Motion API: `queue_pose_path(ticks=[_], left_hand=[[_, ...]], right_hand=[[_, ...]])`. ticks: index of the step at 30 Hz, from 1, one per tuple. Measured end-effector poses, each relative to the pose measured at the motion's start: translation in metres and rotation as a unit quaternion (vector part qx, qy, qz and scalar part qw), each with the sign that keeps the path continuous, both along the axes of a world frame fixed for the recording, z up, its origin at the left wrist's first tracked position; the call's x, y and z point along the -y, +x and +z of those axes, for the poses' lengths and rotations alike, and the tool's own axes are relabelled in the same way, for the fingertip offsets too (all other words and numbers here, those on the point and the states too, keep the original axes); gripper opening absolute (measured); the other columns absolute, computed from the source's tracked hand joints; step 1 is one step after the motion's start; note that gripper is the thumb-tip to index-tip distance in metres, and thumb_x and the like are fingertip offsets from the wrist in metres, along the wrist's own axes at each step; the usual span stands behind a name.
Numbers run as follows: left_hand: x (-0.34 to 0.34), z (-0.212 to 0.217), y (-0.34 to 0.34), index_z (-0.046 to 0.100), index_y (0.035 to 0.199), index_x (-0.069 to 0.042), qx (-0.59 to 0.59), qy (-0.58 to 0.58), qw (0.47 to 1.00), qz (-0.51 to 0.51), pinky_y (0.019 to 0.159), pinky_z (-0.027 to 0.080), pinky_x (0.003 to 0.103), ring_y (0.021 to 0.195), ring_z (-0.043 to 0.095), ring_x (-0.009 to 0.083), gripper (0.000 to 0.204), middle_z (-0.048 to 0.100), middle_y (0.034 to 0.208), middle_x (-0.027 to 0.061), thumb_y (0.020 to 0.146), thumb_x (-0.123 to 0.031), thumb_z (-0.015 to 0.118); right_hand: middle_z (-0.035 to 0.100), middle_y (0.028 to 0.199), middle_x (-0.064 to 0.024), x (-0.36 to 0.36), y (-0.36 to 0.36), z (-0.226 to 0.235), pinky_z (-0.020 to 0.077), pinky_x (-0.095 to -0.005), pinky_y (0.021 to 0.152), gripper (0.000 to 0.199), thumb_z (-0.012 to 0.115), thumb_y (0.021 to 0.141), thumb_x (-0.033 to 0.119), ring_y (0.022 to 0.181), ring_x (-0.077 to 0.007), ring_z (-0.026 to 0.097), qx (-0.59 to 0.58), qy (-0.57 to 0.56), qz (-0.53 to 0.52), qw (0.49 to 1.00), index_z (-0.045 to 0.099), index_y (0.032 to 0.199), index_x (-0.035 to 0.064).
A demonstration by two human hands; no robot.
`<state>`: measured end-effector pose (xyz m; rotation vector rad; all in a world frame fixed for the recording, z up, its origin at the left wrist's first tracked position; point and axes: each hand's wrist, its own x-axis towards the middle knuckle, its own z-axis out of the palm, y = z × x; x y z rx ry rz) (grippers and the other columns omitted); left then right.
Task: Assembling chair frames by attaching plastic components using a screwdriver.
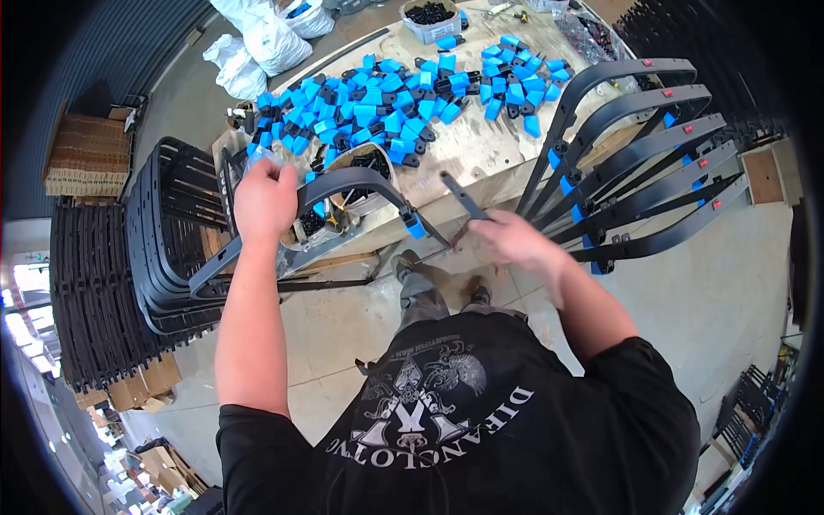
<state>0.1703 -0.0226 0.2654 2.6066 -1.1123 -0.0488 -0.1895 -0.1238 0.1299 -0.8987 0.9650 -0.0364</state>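
Below the workbench edge, my right hand (515,240) grips a flat black bar (462,196) with a hole near its far end; the hand is slightly blurred. My left hand (266,199) is closed at the bench's left front, its fingertips turned away, so what it holds is hidden. Clear plastic (261,154) shows just beyond its fingers. A curved black tube frame (348,178) passes by my left hand and wrist, with a blue and black bracket (415,225) on its right end. Behind the tube sits an open container of small black parts (367,163).
Many blue and black brackets (378,103) cover the workbench (481,159). Several curved black frames (648,172) stand at the right; more frames (159,232) are stacked at the left. A box of black parts (432,19) and white sacks (266,43) are at the back.
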Motion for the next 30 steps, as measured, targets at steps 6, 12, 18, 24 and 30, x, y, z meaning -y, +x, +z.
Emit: queue_pose_path(ticks=[6, 12, 18, 24, 30], left_hand=[[0.012, 0.004, -0.008, 0.071, 0.092, -0.004, 0.018, 0.01, 1.0, -0.003, 0.082, 0.054, 0.047, 0.09, 0.07, 0.04, 0.037, 0.073, 0.091, 0.0209, 0.088, -0.039, 0.06], [0.006, 0.006, -0.007, 0.072, 0.095, -0.004, -0.002, 0.016, 1.0, -0.011, 0.085, 0.054, 0.048, 0.093, 0.07, 0.0406, 0.039, 0.073, 0.095, 0.0212, 0.089, -0.041, 0.059], [0.004, 0.004, 0.003, 0.072, 0.096, -0.004, -0.004, 0.021, 1.0, 0.007, 0.085, 0.053, 0.048, 0.094, 0.07, 0.0396, 0.04, 0.073, 0.097, 0.0208, 0.088, -0.041, 0.06], [0.009, 0.007, -0.003, 0.072, 0.095, -0.004, -0.001, 0.015, 1.0, -0.006, 0.085, 0.053, 0.048, 0.094, 0.07, 0.0396, 0.038, 0.073, 0.095, 0.0212, 0.088, -0.039, 0.061], [0.001, 0.004, 0.005, 0.072, 0.094, -0.004, -0.014, 0.032, 0.999, -0.005, 0.086, 0.053, 0.048, 0.095, 0.069, 0.0398, 0.039, 0.073, 0.096, 0.0218, 0.088, -0.041, 0.061]], right_hand=[[0.054, 0.07, -0.0021, 0.029, 0.005, -0.044, 0.0404, -0.0333, 0.05, 0.028, 0.055, 0.105, 0.03, 0.059, -0.0151, 0.052, -0.055, -0.106, -0.299, 0.947, 0.058, 0.094, 0.0037], [0.066, 0.084, -0.0186, -0.049, 0.057, -0.05, 0.0498, -0.0472, 0.071, 0.042, 0.059, 0.101, 0.033, 0.076, -0.0294, 0.064, -0.003, -0.257, 0.037, 0.966, 0.063, 0.109, -0.0081], [0.038, 0.063, 0.005, 0.02, -0.016, -0.013, 0.0226, -0.0273, 0.043, 0.025, 0.059, 0.103, 0.023, 0.047, -0.0082, 0.032, -0.013, 0.017, -0.002, 1.0, 0.049, 0.083, 0.0125], [0.049, 0.066, 0.001, -0.028, 0.065, -0.054, 0.0401, -0.0338, 0.049, 0.023, 0.05, 0.105, 0.027, 0.052, -0.0157, 0.048, -0.066, -0.084, -0.397, 0.912, 0.053, 0.092, 0.0083], [0.047, 0.065, 0.004, -0.028, 0.043, -0.036, 0.0333, -0.0283, 0.045, 0.023, 0.062, 0.102, 0.027, 0.051, -0.009, 0.042, 0.013, -0.093, -0.101, 0.99, 0.055, 0.11, 0.0067]])
